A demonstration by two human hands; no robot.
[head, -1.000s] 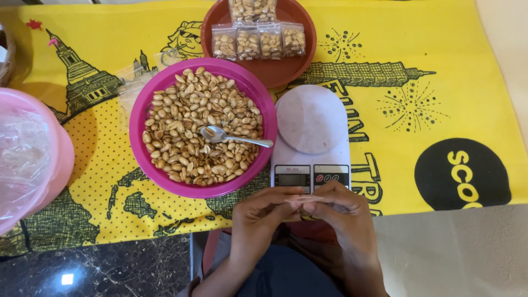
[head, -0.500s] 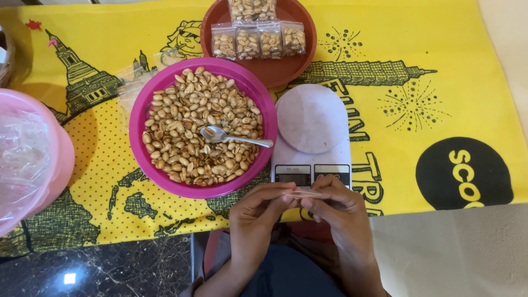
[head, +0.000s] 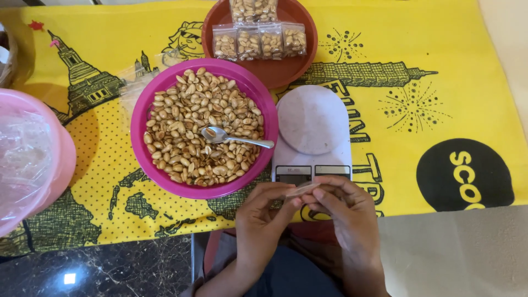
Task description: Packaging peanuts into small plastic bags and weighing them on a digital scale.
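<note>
**Ana:** Both hands meet just below the kitchen scale [head: 312,137]. Left hand [head: 264,214] and right hand [head: 346,212] each pinch 1 end of a small clear plastic bag [head: 301,190], flat and apparently empty. Compared with 1 second ago the bag sits a little higher and the fingers have spread along its top edge, as if working the mouth apart.

**Ben:** So neither hand is free?

**Ana:** Neither; both are closed on the bag, close to the scale's front edge.

**Ben:** And the rest?

**Ana:** A glossy magenta bowl [head: 144,113] heaped with pale, skinless peanuts [head: 187,126], a metal spoon [head: 234,137] lying on them. Behind it, a brown plate [head: 275,77] carries several filled packets [head: 258,41]. The scale's round platform is matt white. Underneath lies a yellow printed cloth [head: 440,66]. None of these has moved.
</note>
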